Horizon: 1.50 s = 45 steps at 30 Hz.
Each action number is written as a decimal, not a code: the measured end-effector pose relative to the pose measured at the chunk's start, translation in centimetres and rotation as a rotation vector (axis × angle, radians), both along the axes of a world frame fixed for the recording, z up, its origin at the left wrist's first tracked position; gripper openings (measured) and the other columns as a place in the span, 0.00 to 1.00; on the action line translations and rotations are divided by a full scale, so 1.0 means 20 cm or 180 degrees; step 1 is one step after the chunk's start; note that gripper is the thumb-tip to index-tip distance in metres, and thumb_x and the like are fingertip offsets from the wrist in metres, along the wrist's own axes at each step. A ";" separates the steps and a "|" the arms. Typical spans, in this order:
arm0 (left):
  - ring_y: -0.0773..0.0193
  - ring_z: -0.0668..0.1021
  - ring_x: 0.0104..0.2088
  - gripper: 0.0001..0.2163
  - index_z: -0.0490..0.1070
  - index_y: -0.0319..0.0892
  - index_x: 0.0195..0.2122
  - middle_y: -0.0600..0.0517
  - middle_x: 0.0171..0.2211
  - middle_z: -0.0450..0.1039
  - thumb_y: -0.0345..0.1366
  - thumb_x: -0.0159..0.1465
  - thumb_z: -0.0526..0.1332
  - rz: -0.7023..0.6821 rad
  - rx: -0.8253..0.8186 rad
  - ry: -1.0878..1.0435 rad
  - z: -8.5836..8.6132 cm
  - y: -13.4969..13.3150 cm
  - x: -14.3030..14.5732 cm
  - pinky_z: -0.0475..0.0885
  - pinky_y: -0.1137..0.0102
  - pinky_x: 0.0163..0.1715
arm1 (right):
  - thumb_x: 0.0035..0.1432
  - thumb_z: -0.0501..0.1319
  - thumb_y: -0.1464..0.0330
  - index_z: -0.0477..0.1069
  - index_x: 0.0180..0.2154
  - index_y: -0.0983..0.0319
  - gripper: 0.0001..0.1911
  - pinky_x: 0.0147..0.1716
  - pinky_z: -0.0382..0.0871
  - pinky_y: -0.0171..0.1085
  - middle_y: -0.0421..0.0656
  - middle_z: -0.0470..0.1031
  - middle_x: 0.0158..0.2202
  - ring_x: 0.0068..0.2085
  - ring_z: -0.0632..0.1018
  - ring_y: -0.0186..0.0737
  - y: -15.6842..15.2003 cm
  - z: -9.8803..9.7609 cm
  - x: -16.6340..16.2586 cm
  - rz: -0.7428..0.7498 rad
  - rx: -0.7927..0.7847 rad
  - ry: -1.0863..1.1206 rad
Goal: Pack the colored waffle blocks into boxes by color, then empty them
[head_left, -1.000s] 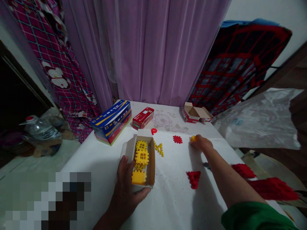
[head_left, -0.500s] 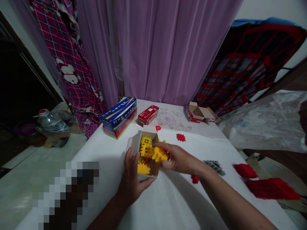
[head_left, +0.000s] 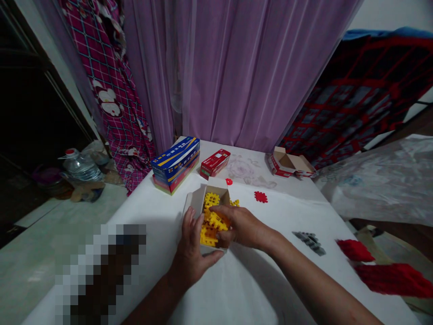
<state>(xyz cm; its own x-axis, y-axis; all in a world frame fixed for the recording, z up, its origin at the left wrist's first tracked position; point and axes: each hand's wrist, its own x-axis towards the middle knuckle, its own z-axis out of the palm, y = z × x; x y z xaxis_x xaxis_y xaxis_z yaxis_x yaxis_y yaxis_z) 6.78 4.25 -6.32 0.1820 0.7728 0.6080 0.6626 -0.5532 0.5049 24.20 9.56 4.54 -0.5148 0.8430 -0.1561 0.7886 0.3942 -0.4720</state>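
Note:
A small open cardboard box (head_left: 193,199) stands on the white-covered table with several yellow notched plastic building pieces (head_left: 212,198) inside. My left hand (head_left: 189,255) is wrapped round its left and near sides, thumb along the near edge. From the right, my right hand (head_left: 248,226) reaches into the opening, its thumb and fingers closed on yellow building pieces (head_left: 218,221). These lie low in the box against the others; my fingers partly hide them. Just behind my right hand, another yellow piece (head_left: 235,203) rests on the table.
Beyond stand a blue box (head_left: 177,161), a red box (head_left: 215,163) and an opened red carton (head_left: 283,163). A red gear-shaped piece (head_left: 260,197) and a small red piece (head_left: 229,182) lie nearer. Grey pieces (head_left: 310,242) and red piles (head_left: 394,278) are at right.
My right hand has lowered the yellow building pieces from the box's right rim down into it. My left hand keeps its hold. The whole view has shifted slightly.

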 end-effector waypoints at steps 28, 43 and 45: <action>0.39 0.59 0.65 0.38 0.53 0.42 0.62 0.34 0.67 0.39 0.36 0.53 0.70 -0.0008 -0.0107 0.0342 0.01 -0.01 -0.02 0.69 0.51 0.55 | 0.56 0.61 0.59 0.66 0.58 0.56 0.28 0.42 0.68 0.38 0.51 0.71 0.54 0.47 0.77 0.46 0.32 -0.33 0.32 -0.0785 0.0103 -0.1257; 0.41 0.58 0.65 0.32 0.62 0.38 0.57 0.34 0.67 0.44 0.37 0.52 0.70 -0.0091 -0.0102 0.0532 0.03 0.00 -0.02 0.67 0.53 0.57 | 0.57 0.60 0.61 0.66 0.52 0.57 0.21 0.36 0.65 0.34 0.42 0.78 0.44 0.38 0.78 0.38 0.28 -0.13 0.31 -0.1420 0.0227 -0.0383; 0.41 0.58 0.65 0.33 0.61 0.38 0.58 0.34 0.67 0.44 0.36 0.52 0.70 -0.0078 -0.0072 0.0517 0.02 0.00 -0.02 0.67 0.52 0.57 | 0.56 0.61 0.58 0.66 0.51 0.57 0.22 0.34 0.64 0.34 0.42 0.78 0.43 0.37 0.78 0.39 0.27 -0.02 0.22 -0.1297 0.0349 -0.0303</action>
